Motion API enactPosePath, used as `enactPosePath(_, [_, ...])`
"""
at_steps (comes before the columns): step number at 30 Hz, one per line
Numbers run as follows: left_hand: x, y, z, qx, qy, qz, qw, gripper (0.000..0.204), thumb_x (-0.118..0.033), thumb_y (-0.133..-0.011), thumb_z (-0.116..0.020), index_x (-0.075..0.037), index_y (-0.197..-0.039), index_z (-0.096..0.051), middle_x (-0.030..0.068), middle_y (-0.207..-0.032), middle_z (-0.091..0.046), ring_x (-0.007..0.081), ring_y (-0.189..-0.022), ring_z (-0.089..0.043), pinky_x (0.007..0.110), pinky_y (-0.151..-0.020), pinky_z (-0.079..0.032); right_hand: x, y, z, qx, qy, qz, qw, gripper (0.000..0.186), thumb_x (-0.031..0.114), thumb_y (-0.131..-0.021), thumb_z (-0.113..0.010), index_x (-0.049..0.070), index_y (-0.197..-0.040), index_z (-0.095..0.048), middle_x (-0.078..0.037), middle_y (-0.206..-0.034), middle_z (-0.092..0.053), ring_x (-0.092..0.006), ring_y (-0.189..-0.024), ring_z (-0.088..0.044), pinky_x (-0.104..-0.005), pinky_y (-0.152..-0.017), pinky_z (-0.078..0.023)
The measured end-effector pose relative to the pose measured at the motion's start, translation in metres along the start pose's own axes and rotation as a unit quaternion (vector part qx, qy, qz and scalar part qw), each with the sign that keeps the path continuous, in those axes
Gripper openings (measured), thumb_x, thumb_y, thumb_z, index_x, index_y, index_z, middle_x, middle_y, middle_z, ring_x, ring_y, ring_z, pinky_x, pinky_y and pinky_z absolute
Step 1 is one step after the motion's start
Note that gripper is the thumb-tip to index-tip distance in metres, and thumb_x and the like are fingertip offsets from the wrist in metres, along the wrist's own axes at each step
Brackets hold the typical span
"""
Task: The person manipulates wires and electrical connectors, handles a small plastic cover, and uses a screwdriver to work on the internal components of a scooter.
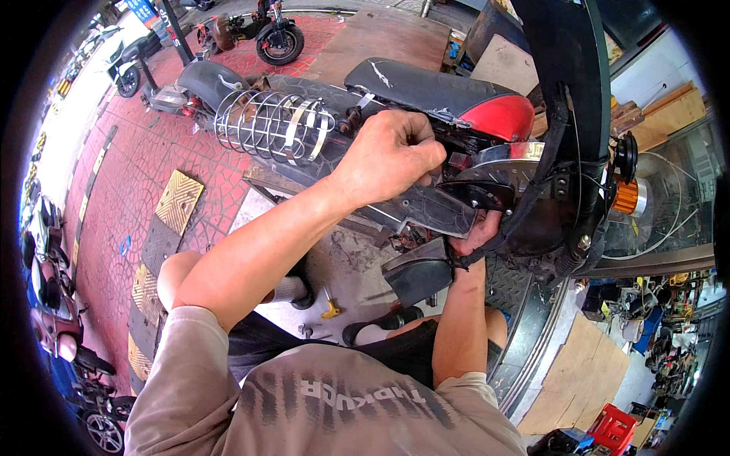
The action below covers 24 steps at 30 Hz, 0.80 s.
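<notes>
A partly dismantled scooter with a black seat with a red end lies across my view. My left hand is over its black deck, fingers curled closed, on something I cannot make out. A wire cage basket is left of that hand. My right hand reaches under the deck's right end beside exposed wiring, its fingers mostly hidden. A dark fender-like panel hangs beside my right wrist. The black front column rises at the right.
Other scooters stand behind and at the far left. A yellow tool lies on the floor between my legs. Wood boards, cardboard, a red crate and assorted parts are at the right. A ribbed ramp is at the left.
</notes>
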<state>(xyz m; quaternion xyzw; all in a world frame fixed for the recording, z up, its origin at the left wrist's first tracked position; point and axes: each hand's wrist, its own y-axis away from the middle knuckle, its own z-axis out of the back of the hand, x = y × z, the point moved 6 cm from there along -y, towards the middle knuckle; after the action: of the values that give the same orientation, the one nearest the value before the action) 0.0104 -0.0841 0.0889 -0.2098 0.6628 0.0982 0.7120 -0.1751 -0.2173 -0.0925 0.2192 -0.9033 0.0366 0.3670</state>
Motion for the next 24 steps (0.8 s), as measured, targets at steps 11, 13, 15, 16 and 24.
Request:
enactPosePath(11, [0.001,-0.003,0.001,-0.002,0.008,-0.008,1.000,0.021,-0.013,-0.087,-0.067,0.004,-0.076,-0.064,0.0083,-0.068,-0.068,0.0127,-0.062,-0.067,0.030,-0.057,-0.051,-0.005,-0.004,0.007,0.021,-0.013,-0.025,0.999,0.065,0.060,-0.103,-0.050,0.010,-0.145,-0.055,-0.012,-0.142,-0.062,-0.0343,-0.129,-0.058,-0.0516,-0.113,-0.044])
enactPosePath(13, [0.002,-0.003,0.000,-0.003,0.010,-0.003,1.000,0.021,-0.013,-0.087,-0.067,0.004,-0.076,-0.064,0.0080,-0.068,-0.067,0.0125,-0.062,-0.067,0.030,-0.057,-0.051,-0.006,-0.006,0.010,0.008,-0.014,-0.022,1.000,0.066,0.060,-0.103,-0.050,0.010,-0.145,-0.055,-0.012,-0.142,-0.062,-0.0343,-0.129,-0.059,-0.0513,-0.113,-0.044])
enactPosePath(15, [0.001,-0.002,0.001,-0.007,0.026,-0.016,1.000,0.021,-0.012,-0.087,-0.067,0.004,-0.075,-0.063,0.0079,-0.067,-0.066,0.0126,-0.062,-0.067,0.030,-0.058,-0.051,-0.005,-0.007,0.010,0.011,0.000,-0.005,1.000,0.065,0.060,-0.103,-0.050,0.010,-0.145,-0.056,-0.012,-0.141,-0.062,-0.0343,-0.128,-0.059,-0.0511,-0.113,-0.044])
enactPosePath(16, [0.000,-0.002,0.001,-0.009,0.034,-0.023,0.999,0.021,-0.012,-0.087,-0.067,0.004,-0.074,-0.063,0.0078,-0.067,-0.066,0.0126,-0.062,-0.067,0.030,-0.058,-0.051,-0.004,-0.007,0.011,0.007,0.012,0.007,1.000,0.065,0.060,-0.103,-0.050,0.010,-0.144,-0.056,-0.012,-0.141,-0.062,-0.0344,-0.128,-0.060,-0.0509,-0.113,-0.044])
enactPosePath(24, [-0.008,-0.005,-0.001,0.004,-0.024,-0.002,1.000,0.023,-0.015,-0.086,-0.068,0.004,-0.075,-0.065,0.0090,-0.065,-0.066,0.0132,-0.062,-0.067,0.031,-0.058,-0.052,-0.004,-0.005,0.011,-0.005,-0.004,-0.002,1.000,0.063,0.058,-0.105,-0.048,0.008,-0.142,-0.058,-0.012,-0.139,-0.064,-0.0342,-0.127,-0.060,-0.0507,-0.112,-0.045])
